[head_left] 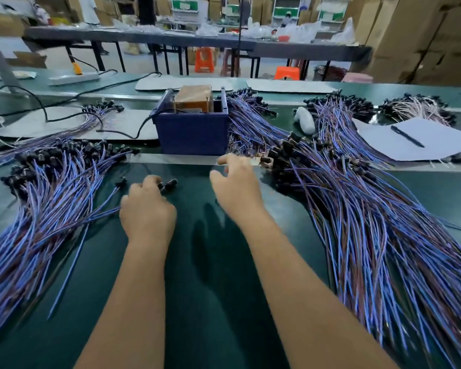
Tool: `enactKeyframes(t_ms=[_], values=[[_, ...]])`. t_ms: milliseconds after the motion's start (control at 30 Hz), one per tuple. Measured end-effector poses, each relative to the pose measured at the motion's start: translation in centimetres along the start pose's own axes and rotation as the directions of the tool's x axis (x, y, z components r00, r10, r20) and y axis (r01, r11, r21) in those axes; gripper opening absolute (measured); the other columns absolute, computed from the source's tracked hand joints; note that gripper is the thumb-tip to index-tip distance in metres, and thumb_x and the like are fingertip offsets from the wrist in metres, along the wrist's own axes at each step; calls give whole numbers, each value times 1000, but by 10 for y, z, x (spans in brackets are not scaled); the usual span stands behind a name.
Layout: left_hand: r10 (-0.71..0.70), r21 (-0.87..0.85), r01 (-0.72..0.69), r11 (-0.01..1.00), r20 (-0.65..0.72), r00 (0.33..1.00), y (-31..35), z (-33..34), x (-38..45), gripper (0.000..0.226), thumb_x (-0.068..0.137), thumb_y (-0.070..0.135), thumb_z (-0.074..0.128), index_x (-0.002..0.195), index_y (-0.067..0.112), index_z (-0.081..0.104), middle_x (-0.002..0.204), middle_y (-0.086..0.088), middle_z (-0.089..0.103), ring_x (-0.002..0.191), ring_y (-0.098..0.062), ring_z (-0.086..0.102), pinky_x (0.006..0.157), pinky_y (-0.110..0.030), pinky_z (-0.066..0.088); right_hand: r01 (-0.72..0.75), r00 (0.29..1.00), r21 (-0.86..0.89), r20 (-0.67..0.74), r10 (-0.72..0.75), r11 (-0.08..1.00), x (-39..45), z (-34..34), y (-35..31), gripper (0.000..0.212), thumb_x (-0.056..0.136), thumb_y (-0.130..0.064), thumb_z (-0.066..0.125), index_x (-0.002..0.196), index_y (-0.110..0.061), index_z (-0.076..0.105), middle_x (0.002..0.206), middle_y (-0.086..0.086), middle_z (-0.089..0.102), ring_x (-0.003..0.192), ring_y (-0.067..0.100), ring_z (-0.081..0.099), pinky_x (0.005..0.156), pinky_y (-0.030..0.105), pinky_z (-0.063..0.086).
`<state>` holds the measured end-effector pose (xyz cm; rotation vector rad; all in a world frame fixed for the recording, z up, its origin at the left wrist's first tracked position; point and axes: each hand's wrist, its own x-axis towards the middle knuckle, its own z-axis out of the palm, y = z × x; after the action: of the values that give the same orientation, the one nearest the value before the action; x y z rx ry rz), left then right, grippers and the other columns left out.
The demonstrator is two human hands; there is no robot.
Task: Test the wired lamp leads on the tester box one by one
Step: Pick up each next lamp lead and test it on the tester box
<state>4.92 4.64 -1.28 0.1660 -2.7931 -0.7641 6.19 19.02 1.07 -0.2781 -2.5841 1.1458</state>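
Two bare forearms reaching up from 6 o'clock over the dark green table (224,288). Left hand (147,211), just left of centre, knuckles up, fingers curled in a grip round the black ends of a couple of lamp leads (168,185); wires of those leads trailing off toward 9 o'clock. Right hand (237,187), just right of centre, released, fingers loosely spread and blurred, reaching toward 1 o'clock, holding nothing, fingertips near the black sockets at the edge of the right pile (370,222). That pile of blue and purple leads fanned from 2 o'clock down to 5 o'clock. Left pile (37,203) of the same leads spread from 9 o'clock to 7 o'clock. Farther off at 12 o'clock, just past both hands, the blue tester box (192,131), open-topped, an orange-brown block inside, a black cable running off at 10 o'clock. At 2 o'clock, white sheets (415,139) with a black pen (407,136) lying on them. More bundles of leads behind. Beyond, long tables, orange stools, stacked cartons.
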Motion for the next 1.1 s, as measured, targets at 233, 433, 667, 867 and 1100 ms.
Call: enactKeyframes(t_ms=[233, 433, 667, 867, 1100], values=[[39, -215, -65, 975, -124, 991, -4, 8, 5, 32, 95, 5, 51, 124, 10, 64, 123, -18, 51, 106, -37, 53, 93, -35, 40, -59, 998, 278, 3, 61, 959, -10, 39, 3, 24, 93, -16, 47, 109, -23, 63, 106, -5, 63, 90, 11, 56, 76, 26, 42], [79, -591, -215, 778, -248, 965, 9, 5, 1, 24, 94, 5, 59, 113, 16, 70, 106, -2, 65, 81, -6, 57, 77, -4, 37, -143, 989, 595, 51, 140, 791, -13, 28, 7, 23, 96, -10, 44, 89, -21, 63, 76, -1, 63, 57, 12, 54, 50, 18, 42], [422, -972, 233, 27, 222, 879, 35, -6, -20, 41, 87, 33, 45, 88, 4, 75, 84, -12, 69, 72, -22, 63, 59, -30, 51, -304, 944, 822, 329, 34, 482, -13, 18, 0, 51, 106, -40, 29, 91, -14, 69, 76, 7, 68, 67, 20, 64, 59, 28, 55], [686, -860, 420, 291, 493, 535, 38, -9, -29, 51, 87, 39, 46, 52, 10, 68, 64, -8, 63, 64, -19, 56, 62, -23, 48, -454, 888, 885, 442, 123, 99, -11, -3, 12, 27, 103, -26, 42, 101, -4, 57, 52, 4, 62, 41, 12, 59, 43, 17, 47], [532, -644, 286, 710, 756, 381, 31, -8, -26, 55, 86, 48, 43, 46, 16, 63, 61, 1, 60, 55, -11, 35, 47, -18, 26, -347, 937, 924, 333, 109, 160, -5, -3, 24, 12, 97, -3, 53, 104, -4, 63, 67, 6, 66, 53, 9, 60, 49, 16, 49]])
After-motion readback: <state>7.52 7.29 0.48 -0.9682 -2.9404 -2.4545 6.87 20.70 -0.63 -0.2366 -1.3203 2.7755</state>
